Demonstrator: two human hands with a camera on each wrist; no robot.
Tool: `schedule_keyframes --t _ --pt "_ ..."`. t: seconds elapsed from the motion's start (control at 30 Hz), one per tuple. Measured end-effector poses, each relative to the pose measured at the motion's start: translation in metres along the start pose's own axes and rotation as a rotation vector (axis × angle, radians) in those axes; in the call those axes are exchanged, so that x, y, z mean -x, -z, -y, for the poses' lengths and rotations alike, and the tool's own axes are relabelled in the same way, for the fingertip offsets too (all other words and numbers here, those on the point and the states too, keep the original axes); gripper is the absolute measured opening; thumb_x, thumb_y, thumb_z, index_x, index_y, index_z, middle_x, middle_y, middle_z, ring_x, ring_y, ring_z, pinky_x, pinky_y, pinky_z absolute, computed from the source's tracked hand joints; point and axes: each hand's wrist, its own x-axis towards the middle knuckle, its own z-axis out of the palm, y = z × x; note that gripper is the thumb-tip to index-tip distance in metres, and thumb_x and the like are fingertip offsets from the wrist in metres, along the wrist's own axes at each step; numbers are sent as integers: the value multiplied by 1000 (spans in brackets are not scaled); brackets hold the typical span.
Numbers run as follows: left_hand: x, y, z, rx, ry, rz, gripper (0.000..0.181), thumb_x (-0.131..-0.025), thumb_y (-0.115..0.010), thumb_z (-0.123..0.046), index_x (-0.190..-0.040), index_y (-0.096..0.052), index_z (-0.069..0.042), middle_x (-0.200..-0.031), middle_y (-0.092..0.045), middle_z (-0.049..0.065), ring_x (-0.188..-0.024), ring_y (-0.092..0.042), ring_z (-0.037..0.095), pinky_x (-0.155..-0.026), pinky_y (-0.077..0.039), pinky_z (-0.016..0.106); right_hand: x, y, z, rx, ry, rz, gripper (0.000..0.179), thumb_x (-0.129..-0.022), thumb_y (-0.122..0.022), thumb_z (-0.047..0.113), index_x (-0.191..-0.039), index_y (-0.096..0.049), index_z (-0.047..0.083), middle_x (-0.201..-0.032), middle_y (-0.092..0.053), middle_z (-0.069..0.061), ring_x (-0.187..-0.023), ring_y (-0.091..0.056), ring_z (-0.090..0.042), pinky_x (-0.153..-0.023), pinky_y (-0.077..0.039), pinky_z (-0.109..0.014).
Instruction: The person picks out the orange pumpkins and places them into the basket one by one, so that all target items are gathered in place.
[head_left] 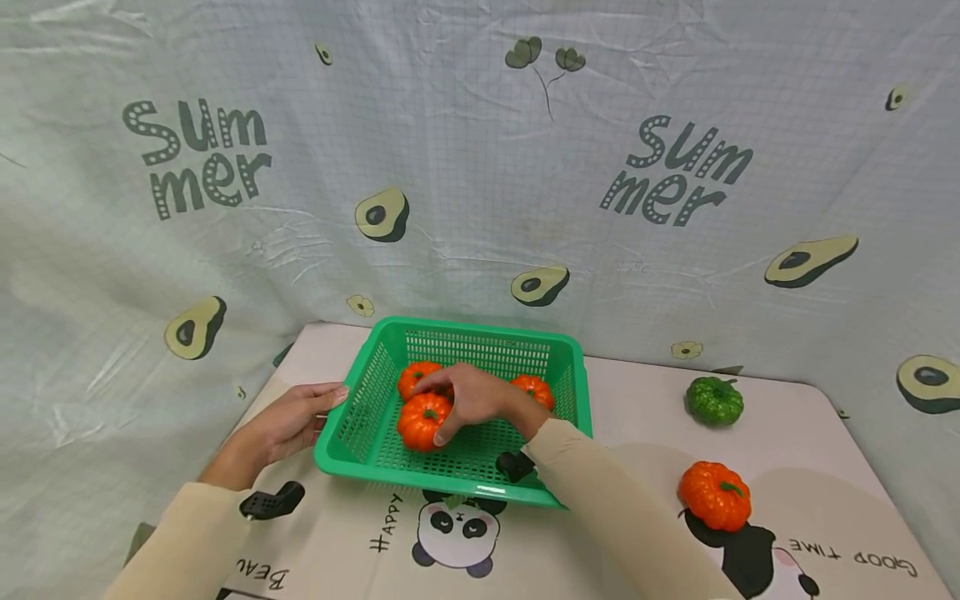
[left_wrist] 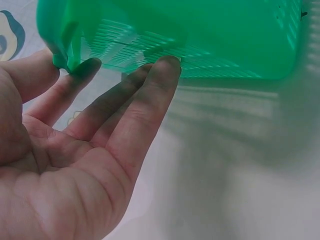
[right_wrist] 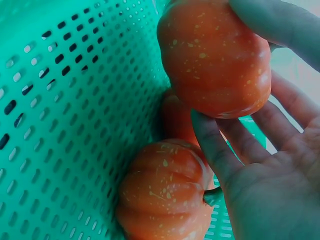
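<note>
A green plastic basket (head_left: 480, 492) with slotted walls stands on the table. My left hand (head_left: 296, 421) holds its left rim, thumb on the edge and fingers along the outer wall, as the basket wall (left_wrist: 215, 35) in the left wrist view shows. Inside the basket, my right hand (head_left: 476, 396) grips a small orange pumpkin (head_left: 422, 425) between thumb and fingers; the same pumpkin (right_wrist: 215, 60) fills the top of the right wrist view. Behind it sits another orange pumpkin (head_left: 417, 377), partly covered by the fingers. A third orange pumpkin (head_left: 534, 388) lies at the right, half hidden by my wrist.
On the table right of the basket are a green pumpkin (head_left: 714, 402) towards the back and an orange pumpkin (head_left: 716, 496) nearer the front. A printed sheet with avocados (head_left: 382, 215) hangs behind the table (head_left: 637, 408).
</note>
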Motion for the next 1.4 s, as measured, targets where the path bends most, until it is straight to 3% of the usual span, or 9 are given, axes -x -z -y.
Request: schedule_keyframes --t 0.33,0.77,1.1,1.4 --pt "0 0 0 -12 5 -10 72 -110 -53 -37 -162 -27 5 -113 -75 -5 -100 -74 11 -86 -63 32 -8 -4 2 23 -8 31 73 -74 -93 13 -142 -65 17 -143 -65 -1 -121 -59 -17 -100 -51 -28" --pt "1 0 0 -23 -4 -13 71 -110 -52 -37 -162 -27 6 -115 -75 -5 -102 -73 12 -89 -63 32 -15 -9 6 39 42 82 75 -76 -92 10 -145 -61 9 -147 -63 -5 -129 -58 -21 -109 -49 -30" --pt "-1 1 3 -1 2 -1 72 -110 -53 -37 -162 -27 5 -115 -76 -5 -100 -74 11 -89 -63 33 -14 -14 11 57 4 99 78 -77 -93 12 -147 -60 11 -149 -62 -5 -133 -57 -21 -113 -47 -32" --pt "-1 1 1 -12 7 -12 70 -111 -52 -37 -162 -27 5 -113 -75 -5 -100 -74 11 -88 -63 32 -19 -18 16 216 -31 103 81 -78 -94 26 -149 -58 16 -149 -62 -2 -134 -58 -19 -115 -47 -34"
